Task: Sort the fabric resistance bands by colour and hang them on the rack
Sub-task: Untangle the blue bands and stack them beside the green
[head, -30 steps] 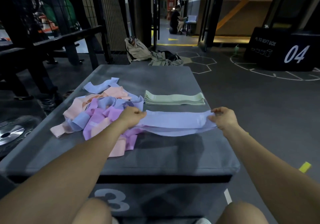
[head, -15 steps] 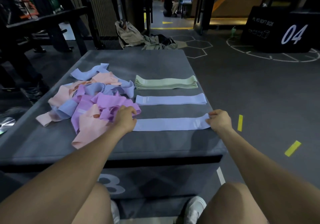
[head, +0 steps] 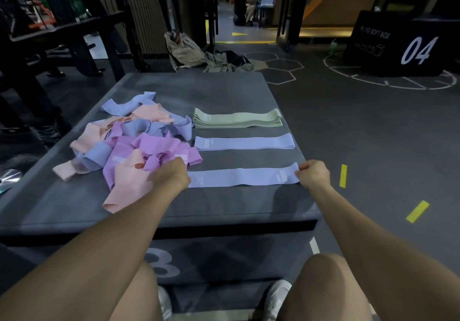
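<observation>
— Fabric resistance bands on the counter (head: 224, 89), mid-sort. What are you holding?

— One lavender band (head: 242, 177), pulled flat between my hands near the front edge. My left hand (head: 171, 175) pinches its left end, fingers curled on the cloth; my right hand (head: 314, 175) pinches the right end the same way. Each grip is closed on fabric, not spread.

— Why stretch it like that?

— I judge it takes out the twist, so it lies flat like the others.

— Which way does it run?

— Long axis left to right across the counter, parallel to the second lavender band (head: 245, 143) behind it and the green stack (head: 237, 119) beyond that.

— And the rest?

— The unsorted heap (head: 129, 144) of pink, purple and lavender bands lies just left of my left hand. No band hangs on a rack yet, as far as this view shows
</observation>
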Available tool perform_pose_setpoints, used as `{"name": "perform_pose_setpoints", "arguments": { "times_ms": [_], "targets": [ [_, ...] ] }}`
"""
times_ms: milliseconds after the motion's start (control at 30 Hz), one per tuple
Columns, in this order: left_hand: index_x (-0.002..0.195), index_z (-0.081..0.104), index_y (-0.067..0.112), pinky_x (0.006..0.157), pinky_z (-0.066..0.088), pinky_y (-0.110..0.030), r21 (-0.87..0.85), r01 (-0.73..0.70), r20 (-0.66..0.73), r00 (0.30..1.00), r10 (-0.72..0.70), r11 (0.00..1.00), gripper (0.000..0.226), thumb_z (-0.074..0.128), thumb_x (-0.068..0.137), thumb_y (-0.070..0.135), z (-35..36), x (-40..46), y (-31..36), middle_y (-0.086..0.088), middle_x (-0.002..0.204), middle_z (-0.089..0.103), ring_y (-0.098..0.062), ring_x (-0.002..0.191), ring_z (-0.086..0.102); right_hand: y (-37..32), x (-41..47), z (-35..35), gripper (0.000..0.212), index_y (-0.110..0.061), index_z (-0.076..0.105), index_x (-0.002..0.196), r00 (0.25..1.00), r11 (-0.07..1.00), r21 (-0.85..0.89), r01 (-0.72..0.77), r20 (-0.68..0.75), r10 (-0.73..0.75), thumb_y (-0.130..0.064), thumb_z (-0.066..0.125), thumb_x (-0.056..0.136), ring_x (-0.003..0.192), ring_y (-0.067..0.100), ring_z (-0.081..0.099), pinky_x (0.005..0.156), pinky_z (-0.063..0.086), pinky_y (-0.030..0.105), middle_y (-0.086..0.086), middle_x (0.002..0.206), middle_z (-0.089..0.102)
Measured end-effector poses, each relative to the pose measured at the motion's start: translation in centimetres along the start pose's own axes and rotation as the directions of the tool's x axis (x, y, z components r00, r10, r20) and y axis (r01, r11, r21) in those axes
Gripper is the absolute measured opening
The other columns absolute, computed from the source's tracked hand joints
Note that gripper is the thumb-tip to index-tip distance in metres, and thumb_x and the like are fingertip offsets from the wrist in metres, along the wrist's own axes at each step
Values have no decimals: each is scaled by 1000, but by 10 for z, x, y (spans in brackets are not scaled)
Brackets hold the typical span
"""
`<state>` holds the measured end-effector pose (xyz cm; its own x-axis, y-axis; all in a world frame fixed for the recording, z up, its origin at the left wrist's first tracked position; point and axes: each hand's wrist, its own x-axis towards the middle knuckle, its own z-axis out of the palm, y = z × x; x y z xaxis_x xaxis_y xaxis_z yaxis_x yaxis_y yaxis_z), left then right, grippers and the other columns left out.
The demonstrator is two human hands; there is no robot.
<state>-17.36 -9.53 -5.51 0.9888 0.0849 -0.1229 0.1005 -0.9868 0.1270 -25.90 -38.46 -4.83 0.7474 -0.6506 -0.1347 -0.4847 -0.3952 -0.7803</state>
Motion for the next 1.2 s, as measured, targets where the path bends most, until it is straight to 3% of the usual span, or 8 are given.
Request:
{"name": "perform_pose_setpoints", "arguments": {
  "times_ms": [300, 400, 533, 600, 767, 833, 900, 1200],
  "targets": [
    [101, 64, 15, 71, 43, -33, -40, -84, -102, 992, 80, 996, 19, 55, 85, 14, -15, 1, 4, -10, 106, 62, -32, 101, 56, -6, 9, -3, 19, -4, 64, 100, 1000, 1000, -20, 4, 1, -4, -2, 54, 85, 83, 25, 51, 71, 40, 27, 10, 91, 56],
    [96, 64, 15, 81, 42, -32, -258, -177, -138, 980, 145, 950, 14, 59, 83, 14, -35, 7, 9, -9, 105, 60, -31, 103, 54, -13, 17, -6, 16, -4, 65, 98, 1000, 1000, 8, 7, -20, -6, -2, 57, 84, 82, 25, 52, 72, 43, 28, 11, 89, 57],
    [73, 50, 15, 71, 33, -25, -476, -177, -134, 983, 128, 862, 16, 59, 85, 8, -60, 25, 23, -6, 91, 54, -24, 86, 48, -25, 34, -4, 15, -4, 66, 95, 998, 996, 83, 26, -60, -21, -1, 60, 81, 80, 27, 56, 75, 50, 33, 12, 88, 61],
    [84, 59, 10, 72, 33, -25, -519, -150, -143, 986, 87, 842, 2, 61, 86, 10, -64, 36, 30, -10, 96, 57, -26, 90, 53, -32, 44, -1, 16, -6, 67, 95, 996, 995, 84, 46, -74, -40, -2, 59, 81, 80, 26, 55, 71, 44, 29, 10, 89, 61],
    [104, 65, 3, 85, 43, -31, -510, -63, -110, 994, 7, 858, 21, 63, 85, 14, -60, 69, 42, -16, 113, 64, -33, 106, 58, -47, 82, 6, 17, -6, 67, 97, 992, 996, 54, 76, -110, -69, -3, 59, 83, 75, 23, 53, 68, 39, 26, 10, 89, 63],
    [83, 65, 7, 77, 42, -29, -504, -35, -92, 996, -13, 863, 6, 64, 84, 12, -57, 82, 46, -16, 99, 63, -31, 94, 59, -52, 98, 11, 18, -7, 68, 100, 990, 996, 40, 78, -124, -72, -5, 59, 84, 80, 25, 56, 71, 42, 27, 14, 99, 67],
    [62, 52, 13, 69, 38, -25, -500, -7, -81, 996, -38, 866, 23, 64, 82, 11, -52, 95, 51, -13, 87, 59, -30, 85, 57, -55, 111, 16, 19, -8, 68, 102, 988, 997, 12, 80, -130, -78, -7, 60, 84, 92, 30, 60, 77, 45, 29, 15, 106, 67],
    [105, 66, 2, 87, 48, -36, -360, 21, -53, 998, -43, 933, 22, 58, 85, 7, -20, 118, 60, -16, 115, 64, -33, 110, 58, -39, 128, 32, 21, -9, 68, 101, 989, 994, -86, 68, -129, -79, -6, 53, 86, 101, 37, 58, 82, 45, 33, 19, 109, 64]
  ]
}}
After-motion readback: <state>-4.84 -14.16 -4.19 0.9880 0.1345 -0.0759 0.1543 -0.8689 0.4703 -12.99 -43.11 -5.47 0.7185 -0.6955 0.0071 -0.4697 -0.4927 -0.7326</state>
